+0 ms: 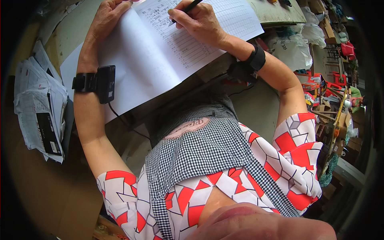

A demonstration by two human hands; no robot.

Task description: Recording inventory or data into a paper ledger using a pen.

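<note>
An open ruled book (192, 52) lies on the table with rows of handwriting down its right-hand page. My right hand (202, 26) is closed around a black pen (193, 5), whose tip meets the written page near its upper part. At the upper left, my left hand (107, 20) lies by the top of the blank, curving left page (134, 60). Its thumb and fingers are curled together at the picture's upper edge, and what they hold, if anything, is hidden. Each wrist carries a black strapped device, the left one (106, 84) with a cable running from it.
A stack of papers (38, 100) stands at the left, beside a brown cardboard surface (64, 192). Part of the table top (280, 12) shows beyond the book. White plastic bags (294, 50) and crowded boxes and goods (320, 88) fill the right side.
</note>
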